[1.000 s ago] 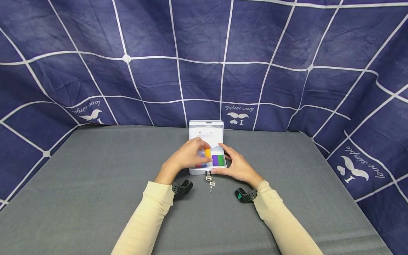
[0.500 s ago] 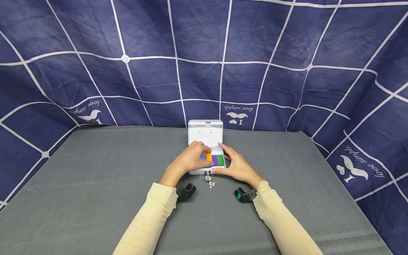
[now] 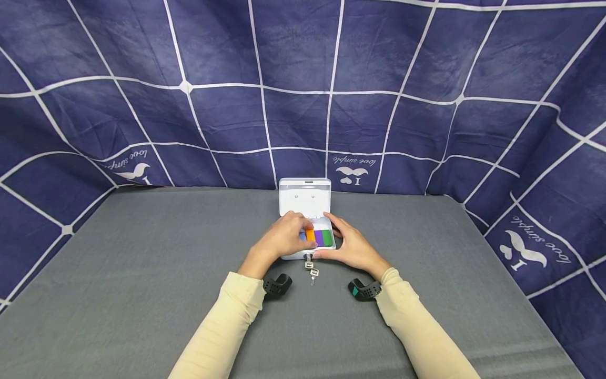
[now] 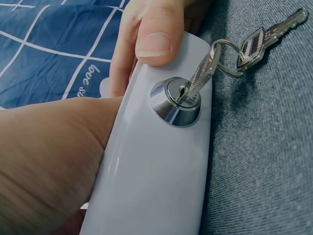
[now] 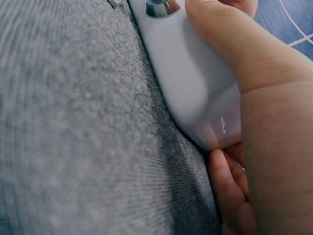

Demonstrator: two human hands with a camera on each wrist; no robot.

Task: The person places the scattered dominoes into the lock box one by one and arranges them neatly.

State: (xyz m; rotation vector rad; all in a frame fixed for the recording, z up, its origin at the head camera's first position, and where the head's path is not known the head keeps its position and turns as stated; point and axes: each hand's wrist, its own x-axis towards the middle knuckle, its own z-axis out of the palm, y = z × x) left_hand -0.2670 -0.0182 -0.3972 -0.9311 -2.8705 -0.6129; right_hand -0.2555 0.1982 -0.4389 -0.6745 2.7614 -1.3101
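Note:
A small white lockbox [image 3: 298, 254] stands with its lid [image 3: 305, 197] raised. Inside it, an orange block [image 3: 310, 235], a purple block [image 3: 319, 238] and a green block [image 3: 327, 238] lie side by side. My left hand [image 3: 278, 239] reaches over the left part and pinches the orange block between thumb and fingers. Under that hand a bit of blue shows; the rest there is hidden. My right hand [image 3: 352, 246] grips the box's right side, its thumb [image 4: 155, 44] on the front wall beside the round lock [image 4: 176, 104].
One key [image 4: 203, 73] sits in the lock, and a second key [image 4: 274, 39] hangs from it on a ring over the grey cloth surface [image 3: 165, 273]. A blue cloth with white lines [image 3: 303, 121] rises behind the box. Both wrists wear black bands [image 3: 278, 285].
My left hand has moved slightly right and lowered the orange block down against the purple one. My right hand has stayed on the box.

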